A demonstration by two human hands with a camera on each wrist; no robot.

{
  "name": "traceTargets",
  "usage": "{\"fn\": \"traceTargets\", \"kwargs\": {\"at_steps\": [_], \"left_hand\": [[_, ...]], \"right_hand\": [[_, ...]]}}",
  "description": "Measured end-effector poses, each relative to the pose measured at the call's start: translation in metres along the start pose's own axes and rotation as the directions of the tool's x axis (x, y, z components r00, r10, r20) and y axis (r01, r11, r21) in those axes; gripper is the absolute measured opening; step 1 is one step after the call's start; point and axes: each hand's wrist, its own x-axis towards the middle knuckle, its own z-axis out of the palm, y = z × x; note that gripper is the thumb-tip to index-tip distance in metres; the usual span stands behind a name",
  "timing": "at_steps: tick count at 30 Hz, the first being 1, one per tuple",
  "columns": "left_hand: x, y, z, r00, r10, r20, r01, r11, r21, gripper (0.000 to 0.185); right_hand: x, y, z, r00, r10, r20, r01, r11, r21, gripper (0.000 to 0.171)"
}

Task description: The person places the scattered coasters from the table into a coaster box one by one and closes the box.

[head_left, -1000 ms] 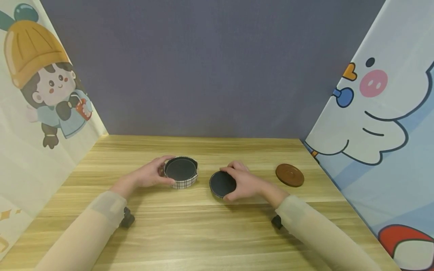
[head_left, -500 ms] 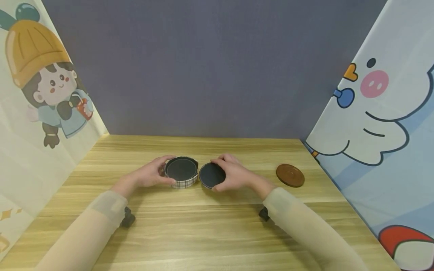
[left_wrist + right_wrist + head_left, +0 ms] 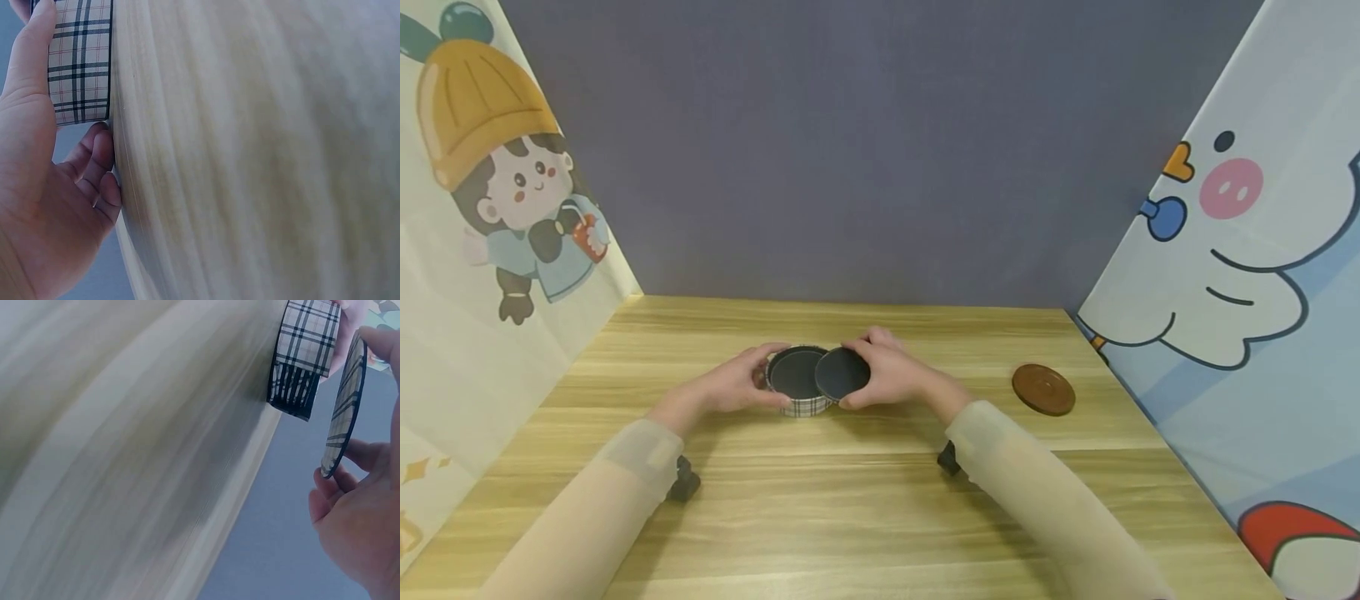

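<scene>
In the head view, a round plaid box [image 3: 800, 388] was seen standing on the worktop [image 3: 880, 500], about midway between its left and right edges and somewhat nearer the far edge. The box was clasped at its left side by the left hand [image 3: 730, 388], thumb and fingers curled round the wall. A dark round lid [image 3: 842, 374] was held by the right hand [image 3: 887, 377], pinched at its rim and overlapping the right part of the box's open top. A brown disc [image 3: 1042, 388] lay well apart, near the right edge.

In the left wrist view, the plaid wall of the box [image 3: 80, 62] was pressed by the thumb of the left hand [image 3: 44, 187], with the curled fingers [image 3: 100, 169] set against the worktop [image 3: 262, 150].

In the right wrist view, the lid [image 3: 344, 412] was shown edge-on, tilted, held between the fingers of the right hand [image 3: 362, 519], just above the box [image 3: 303, 356] and apart from it.
</scene>
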Motion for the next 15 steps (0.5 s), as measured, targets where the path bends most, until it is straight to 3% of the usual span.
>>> {"fn": "traceTargets", "kwargs": {"at_steps": [15], "left_hand": [[0.000,0.001,-0.002,1.000,-0.010,0.023,0.010,1.000,-0.004,0.105]], "right_hand": [[0.036,-0.016,0.015,1.000,0.002,0.013,-0.003,0.999,0.046,0.108]]}}
